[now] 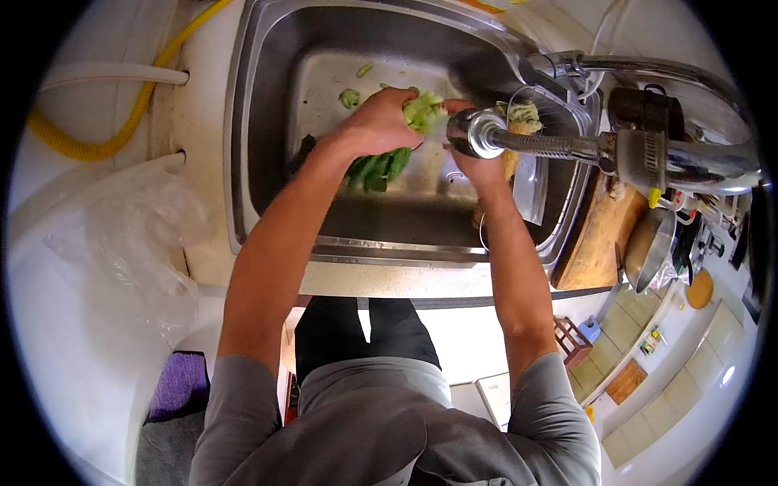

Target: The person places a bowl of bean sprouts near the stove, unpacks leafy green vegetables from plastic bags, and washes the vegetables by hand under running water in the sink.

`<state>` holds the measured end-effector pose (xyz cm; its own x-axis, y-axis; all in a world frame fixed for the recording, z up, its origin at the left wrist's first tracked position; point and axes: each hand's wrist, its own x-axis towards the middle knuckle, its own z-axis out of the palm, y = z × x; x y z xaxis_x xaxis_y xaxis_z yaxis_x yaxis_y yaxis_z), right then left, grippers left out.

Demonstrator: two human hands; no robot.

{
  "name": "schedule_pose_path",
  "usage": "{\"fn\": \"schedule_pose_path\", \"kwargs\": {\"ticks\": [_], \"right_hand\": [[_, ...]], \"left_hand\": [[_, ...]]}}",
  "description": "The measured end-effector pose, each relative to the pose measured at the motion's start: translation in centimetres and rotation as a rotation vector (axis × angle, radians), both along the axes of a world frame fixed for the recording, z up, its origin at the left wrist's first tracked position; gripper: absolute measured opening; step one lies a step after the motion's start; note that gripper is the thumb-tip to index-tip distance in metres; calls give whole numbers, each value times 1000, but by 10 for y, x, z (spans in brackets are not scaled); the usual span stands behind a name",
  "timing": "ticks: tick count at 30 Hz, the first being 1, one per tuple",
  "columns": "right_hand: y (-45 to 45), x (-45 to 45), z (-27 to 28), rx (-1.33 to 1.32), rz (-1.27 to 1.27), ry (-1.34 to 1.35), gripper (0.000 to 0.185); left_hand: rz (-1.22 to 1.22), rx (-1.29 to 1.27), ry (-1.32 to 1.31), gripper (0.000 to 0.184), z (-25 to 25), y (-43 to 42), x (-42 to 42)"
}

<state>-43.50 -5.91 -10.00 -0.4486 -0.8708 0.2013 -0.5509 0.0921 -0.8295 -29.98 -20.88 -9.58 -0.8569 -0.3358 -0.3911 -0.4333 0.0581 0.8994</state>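
Observation:
My left hand is closed around a leafy green vegetable over the sink. Its pale green stem end points up past my fingers, and its dark leaves hang below. Beside it, my right hand sits under the faucet head, which hides most of its fingers. Some fingertips show near the stem end; whether they grip it I cannot tell. Loose green pieces lie on the sink bottom, up and left of my left hand.
A wire rack along the sink's right side holds more pale greens. The chrome faucet reaches in from the right. Farther right are a wooden board and a metal pan. A plastic bag hangs at left.

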Motion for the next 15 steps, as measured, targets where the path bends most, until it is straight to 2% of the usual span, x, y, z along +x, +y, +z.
{"fn": "schedule_pose_path", "kwargs": {"ticks": [1,2,3,5,6,7,10,11,13,15], "right_hand": [[2,-7,3,146,-32,-441,27],[5,-14,3,292,-68,-886,28],[3,-22,5,240,-36,-1261,29],[-6,-9,5,28,-513,-1749,29],[-4,-8,-2,24,-518,-1746,29],[1,-6,-18,131,-454,-1461,29],[23,0,-84,398,-250,-593,30],[26,6,-92,454,-185,-375,27],[32,19,-106,525,-96,1,24],[35,33,-111,562,-38,317,22]], "left_hand": [[-88,-273,-7,49,1,-1,-2],[-92,-269,-6,49,5,-5,-3],[-114,-199,32,48,11,-10,-4],[-139,-133,78,46,11,-15,-6],[20,34,131,43,4,-15,-5],[181,201,179,40,-3,-16,-2],[334,250,273,36,-12,-25,7],[417,261,321,36,-13,-26,9],[390,299,318,35,2,-32,16],[330,22,173,35,18,-34,19]]}}
